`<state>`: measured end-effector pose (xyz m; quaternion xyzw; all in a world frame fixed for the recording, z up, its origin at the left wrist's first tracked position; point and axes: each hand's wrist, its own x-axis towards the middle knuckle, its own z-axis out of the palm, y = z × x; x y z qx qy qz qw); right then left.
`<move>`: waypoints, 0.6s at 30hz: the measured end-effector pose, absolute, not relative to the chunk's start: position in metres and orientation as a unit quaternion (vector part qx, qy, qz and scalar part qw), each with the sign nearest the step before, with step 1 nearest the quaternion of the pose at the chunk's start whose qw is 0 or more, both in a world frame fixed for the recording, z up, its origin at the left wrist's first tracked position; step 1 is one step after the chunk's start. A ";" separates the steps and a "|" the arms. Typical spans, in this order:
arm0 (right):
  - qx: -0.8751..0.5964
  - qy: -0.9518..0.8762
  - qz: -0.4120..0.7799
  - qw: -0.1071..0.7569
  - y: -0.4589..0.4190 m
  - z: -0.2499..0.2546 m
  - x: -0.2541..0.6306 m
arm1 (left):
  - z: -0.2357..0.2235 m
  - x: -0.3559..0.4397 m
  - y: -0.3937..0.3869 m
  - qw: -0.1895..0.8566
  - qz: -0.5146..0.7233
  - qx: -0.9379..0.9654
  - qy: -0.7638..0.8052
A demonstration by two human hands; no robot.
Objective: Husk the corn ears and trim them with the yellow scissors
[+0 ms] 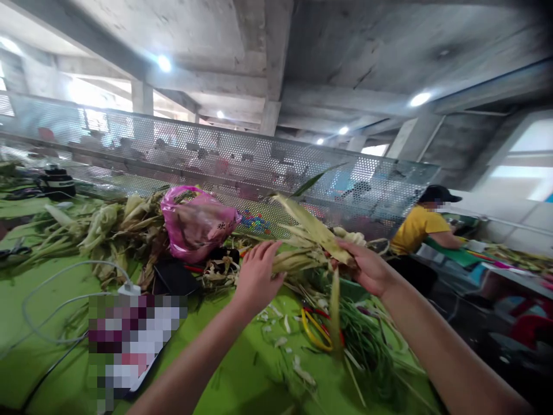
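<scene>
Straw-yellow plant husk, dry in appearance, forms the husk bundle [317,226], held above the bench [242,369] between the two hands. Right hand [367,268]: closed on the gathered butt end, gripping firmly, with the blades fanning out ahead and to its left; one hanging strip [335,311] drops below the fingers. Left hand [258,282]: partly curled, at the loose ends of the lower blades; the fingertips' contact is obscured, so whether it pinches them cannot be determined.

Handling assessment: the husk bundle is judged very light, springy along its length and limp across it. Blades would likely split along the grain if tugged sideways, and dry edges may crumble. Slipping is a minor concern; the surface looks papery. Best hold is the thick butt, where the layers meet; single blades should be taken flat, near their base.

Surroundings: below the right hand lie green stalks [367,331], with yellow handles [307,333] to their left. Beyond the left hand, on its outer side, sit a pink bag [190,230] and a husk heap [114,222].
</scene>
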<state>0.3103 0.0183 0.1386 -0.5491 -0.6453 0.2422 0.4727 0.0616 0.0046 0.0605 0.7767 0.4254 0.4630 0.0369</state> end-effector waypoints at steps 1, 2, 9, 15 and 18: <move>-0.551 -0.638 0.275 0.463 0.009 0.139 0.309 | 0.072 0.066 0.003 0.001 0.448 0.793 0.413; -0.553 -0.625 0.318 0.451 0.000 0.140 0.307 | 0.082 0.071 0.002 -0.032 0.435 0.808 0.397; -0.532 -0.545 0.508 0.402 -0.056 0.149 0.315 | 0.104 0.104 -0.013 -0.084 0.346 0.874 0.331; -0.522 -0.573 0.472 0.421 -0.078 0.146 0.336 | 0.098 0.124 -0.024 0.046 0.324 0.851 0.410; -0.562 -0.606 0.393 0.404 -0.078 0.139 0.342 | 0.095 0.130 -0.029 0.124 0.345 0.834 0.413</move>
